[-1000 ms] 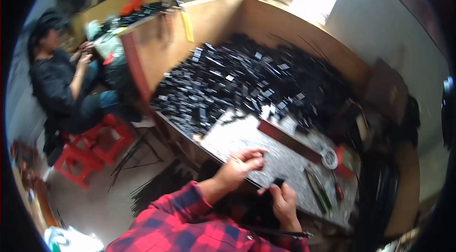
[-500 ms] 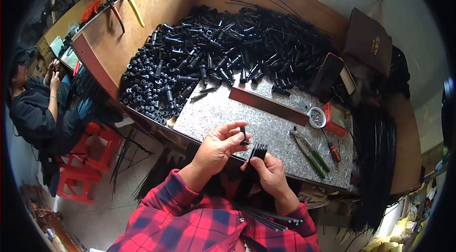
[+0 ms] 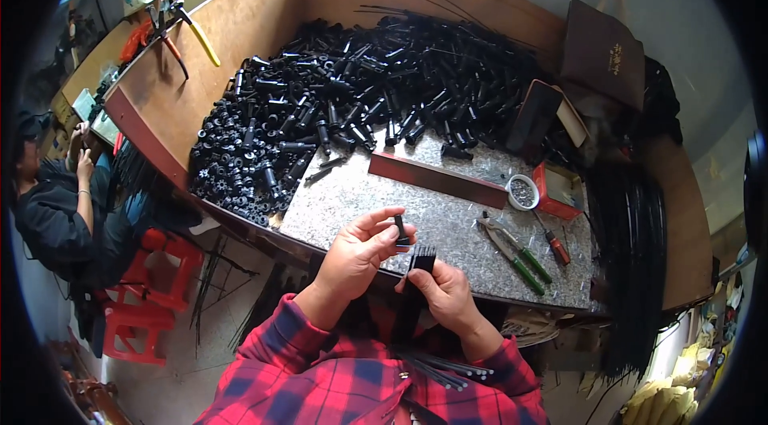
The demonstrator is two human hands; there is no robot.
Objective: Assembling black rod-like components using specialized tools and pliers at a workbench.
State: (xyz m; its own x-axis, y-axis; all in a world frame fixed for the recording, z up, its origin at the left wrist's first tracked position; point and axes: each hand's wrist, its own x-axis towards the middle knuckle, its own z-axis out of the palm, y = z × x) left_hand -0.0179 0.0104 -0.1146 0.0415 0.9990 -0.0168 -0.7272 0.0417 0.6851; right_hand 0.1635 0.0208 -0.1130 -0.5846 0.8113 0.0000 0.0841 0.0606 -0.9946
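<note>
Here, left hand (image 3: 354,255): one fitting (image 3: 402,228); right hand (image 3: 450,295): one bundle (image 3: 422,259).

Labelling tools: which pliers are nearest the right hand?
The green-handled pliers, lying on the speckled slab; the other pliers hang on the wooden partition.

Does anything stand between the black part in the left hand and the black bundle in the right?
Nothing visible stands between the black part in the left hand and the black bundle in the right hand.

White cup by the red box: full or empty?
Not empty: small grey bits show inside the white cup. How full, cannot tell.
</note>
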